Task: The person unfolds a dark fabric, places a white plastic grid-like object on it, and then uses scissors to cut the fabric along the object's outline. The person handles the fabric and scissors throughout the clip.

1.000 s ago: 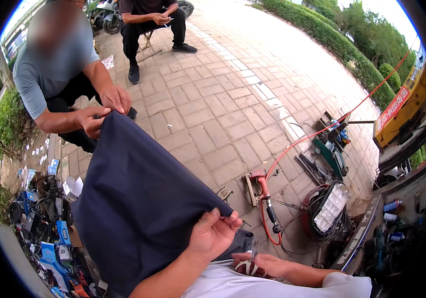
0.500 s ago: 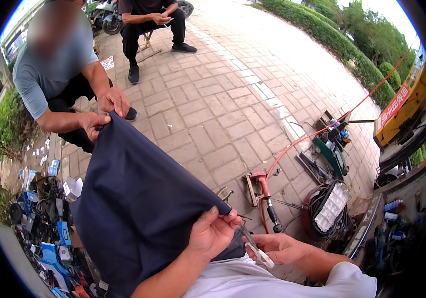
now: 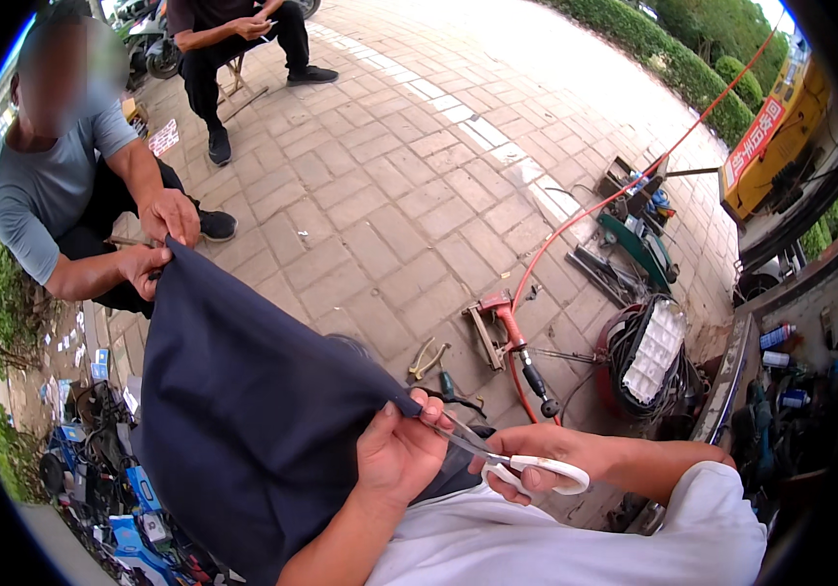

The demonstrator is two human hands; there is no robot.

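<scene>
Fingers (image 3: 417, 415) of the left hand (image 3: 401, 451) are clamped on the near corner of the dark cloth (image 3: 243, 410), thumb on top. The right hand (image 3: 536, 459) grips white-handled scissors (image 3: 511, 461), fingers through the loops; the blades seem to meet the cloth edge just beside the left hand. The cloth stretches from near centre to far left, where another person's hands (image 3: 160, 234) hold its far end. A red tool (image 3: 502, 317) lies on the paving (image 3: 380, 195) to the right.
</scene>
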